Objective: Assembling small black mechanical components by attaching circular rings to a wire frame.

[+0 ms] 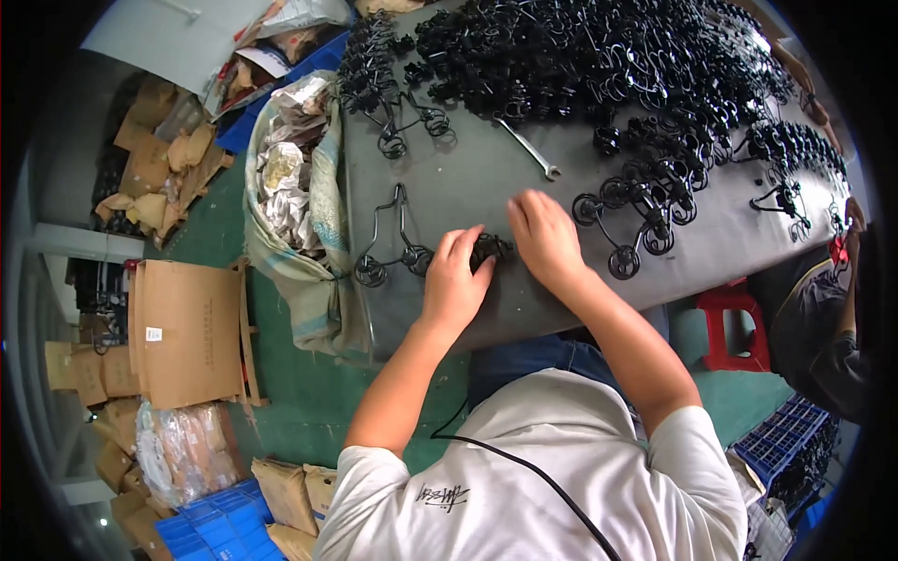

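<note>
Indoors, a grey table (444, 187) stands on green floor (318, 402), left hand (453, 280) pinching a black part (490, 247), grip of right hand (548, 241) unclear.

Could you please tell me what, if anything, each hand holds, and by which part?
The left hand is at the left side of a black part; gripping cannot be told. The right hand shows nothing held.

Left hand (455, 282) half-curled. Right hand (546, 241) loosely bunched, slightly farther forward. Bare forearms (398, 385) angle inward, hands near each other but apart.
</note>
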Motion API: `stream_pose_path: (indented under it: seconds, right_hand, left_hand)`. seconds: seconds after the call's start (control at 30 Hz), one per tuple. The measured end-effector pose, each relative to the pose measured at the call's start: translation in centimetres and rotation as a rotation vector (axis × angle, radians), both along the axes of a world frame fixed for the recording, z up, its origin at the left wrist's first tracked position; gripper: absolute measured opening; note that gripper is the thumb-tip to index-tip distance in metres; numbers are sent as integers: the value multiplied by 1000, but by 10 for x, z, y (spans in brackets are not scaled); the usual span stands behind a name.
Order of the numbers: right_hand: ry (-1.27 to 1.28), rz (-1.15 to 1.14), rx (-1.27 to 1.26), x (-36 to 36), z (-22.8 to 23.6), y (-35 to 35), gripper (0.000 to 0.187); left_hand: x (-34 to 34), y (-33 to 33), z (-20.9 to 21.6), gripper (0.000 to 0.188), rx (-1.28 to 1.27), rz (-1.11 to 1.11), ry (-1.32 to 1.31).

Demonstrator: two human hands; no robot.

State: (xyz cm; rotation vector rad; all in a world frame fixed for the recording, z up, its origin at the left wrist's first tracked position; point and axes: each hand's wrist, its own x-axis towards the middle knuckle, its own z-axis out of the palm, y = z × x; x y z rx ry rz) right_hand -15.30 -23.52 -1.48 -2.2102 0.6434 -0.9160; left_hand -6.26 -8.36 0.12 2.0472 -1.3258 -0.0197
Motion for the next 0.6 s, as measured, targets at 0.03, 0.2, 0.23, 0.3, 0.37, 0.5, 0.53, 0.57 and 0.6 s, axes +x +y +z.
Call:
stream_pose_path:
  seconds: [0.03, 0.2, 0.23, 0.3, 0.37, 0.5, 0.53, 0.57, 0.6]
  right_hand:
    - [3, 3, 5, -11, 3, 7, 15]
    - [160, 220, 47, -32, 9, 9, 27]
    - [172, 293, 152, -33, 10, 6, 26]
    - [89, 337, 70, -37, 7, 4, 23]
    - [4, 384, -16, -40, 8, 4, 20]
    - [14, 361, -11, -46, 16, 6, 17]
    - [104, 326, 44, -47, 17, 7, 17]
    - [103, 326, 45, -47, 13, 8, 17]
    - [109, 353, 21, -44, 9, 9, 17]
  left_hand:
    - [-3, 1, 2, 49, -28, 20, 90]
    - [-6, -2, 4, 49, -74, 62, 169]
    - [-6, -1, 5, 50, -79, 51, 187]
    - [-5, 1, 6, 52, -72, 11, 164]
    - [-1, 1, 9, 54, -67, -25, 140]
    - [0, 3, 15, 55, -35, -58, 141]
    - [-1, 3, 16, 55, -40, -53, 120]
    - [-3, 4, 15, 55, -38, -53, 119]
    - [-4, 3, 14, 54, -20, -28, 94]
